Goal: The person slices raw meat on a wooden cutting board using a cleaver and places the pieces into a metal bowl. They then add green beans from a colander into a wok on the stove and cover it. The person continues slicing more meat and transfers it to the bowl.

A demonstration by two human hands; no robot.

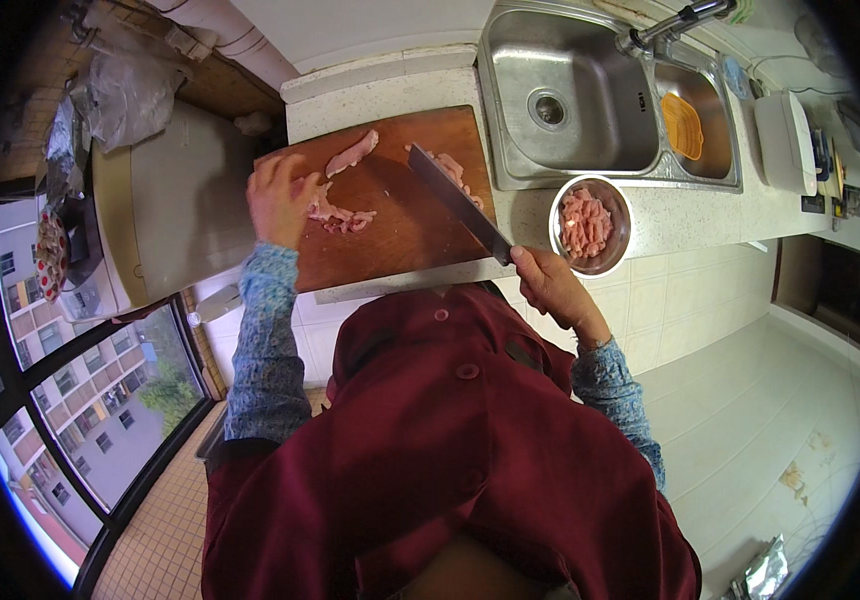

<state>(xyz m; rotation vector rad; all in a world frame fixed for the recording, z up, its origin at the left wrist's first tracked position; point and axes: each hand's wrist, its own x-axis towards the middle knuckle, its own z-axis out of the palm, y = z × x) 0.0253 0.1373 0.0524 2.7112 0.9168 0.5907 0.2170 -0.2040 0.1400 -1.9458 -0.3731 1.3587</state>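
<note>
My right hand (pixel 552 289) is closed around the handle of a kitchen cleaver (pixel 460 204), whose blade slants over the right part of a brown wooden cutting board (pixel 415 240). Beside the blade lie cut pieces of raw meat (pixel 451 166), partly hidden by it. At the board's left side is my left hand (pixel 280 196), fingers bent, over raw meat; whether it grips any is hidden. Thin meat strips (pixel 347 219) lie just right of that hand. A longer slice of meat (pixel 353 154) rests near the board's back edge.
A metal bowl (pixel 620 259) with meat strips stands right of the board on the speckled counter (pixel 692 217). Behind it is a double steel sink (pixel 572 161) with a faucet (pixel 670 30) and an orange basket (pixel 681 126). Plastic bags (pixel 126 97) are at the far left.
</note>
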